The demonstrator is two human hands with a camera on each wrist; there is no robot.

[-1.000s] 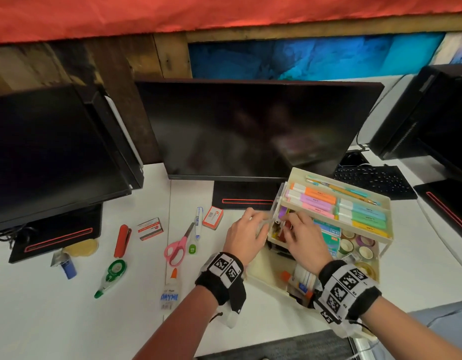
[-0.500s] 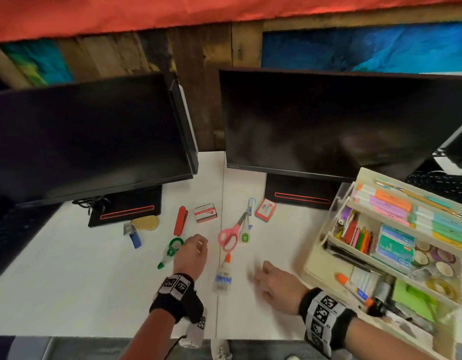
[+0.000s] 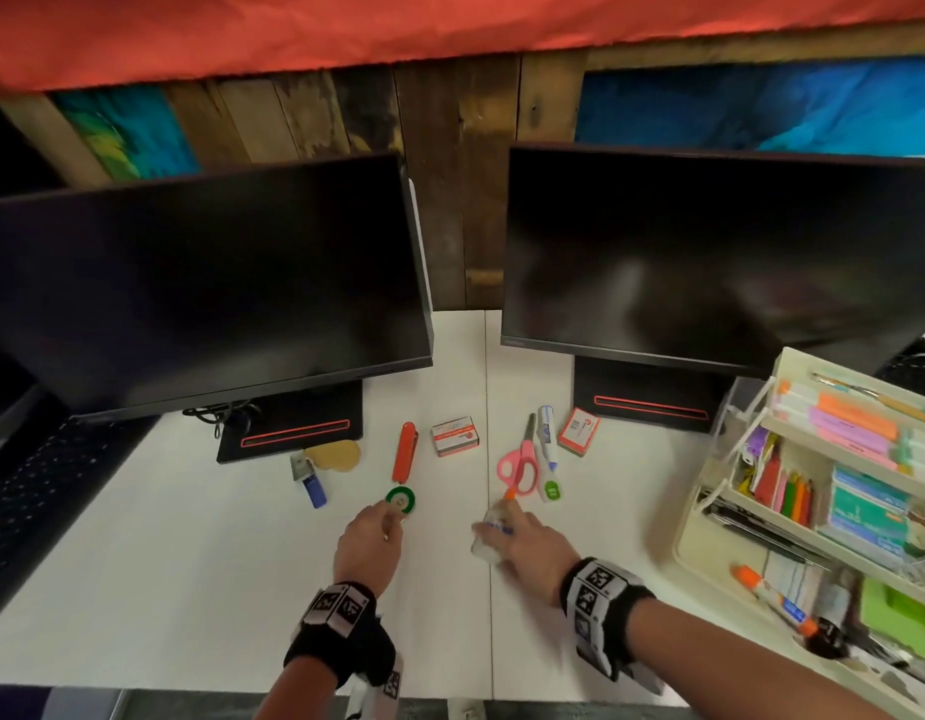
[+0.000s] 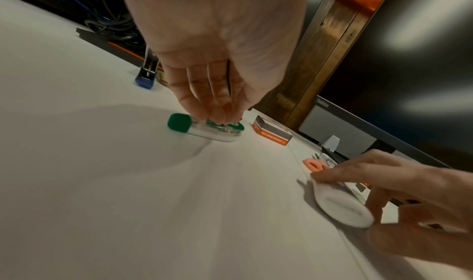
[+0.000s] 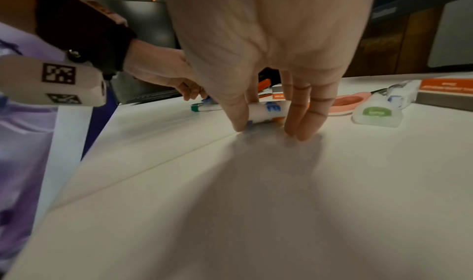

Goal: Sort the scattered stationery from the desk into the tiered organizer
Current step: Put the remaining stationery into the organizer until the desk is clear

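My left hand [image 3: 390,518] reaches down on a green and clear correction tape [image 3: 399,500] lying on the white desk; in the left wrist view its bunched fingertips [image 4: 220,116] pinch the tape [image 4: 204,129]. My right hand [image 3: 494,527] is over a small white glue bottle [image 3: 486,537] with an orange tip. In the right wrist view thumb and fingers [image 5: 298,122] straddle the bottle [image 5: 266,110] and grip it. The cream tiered organizer [image 3: 685,537] stands at the right, holding markers, pens and tape rolls.
Beyond the hands lie a red cutter [image 3: 405,452], a staples box [image 3: 455,435], pink scissors [image 3: 520,467], a white correction pen [image 3: 548,459], a red and white box [image 3: 578,430] and a blue stapler [image 3: 312,485]. Two dark monitors [image 3: 190,283] stand behind.
Both hands left the organizer and moved left across the desk. The left hand has come down on the correction tape, the right hand on the glue bottle. The view swung left.
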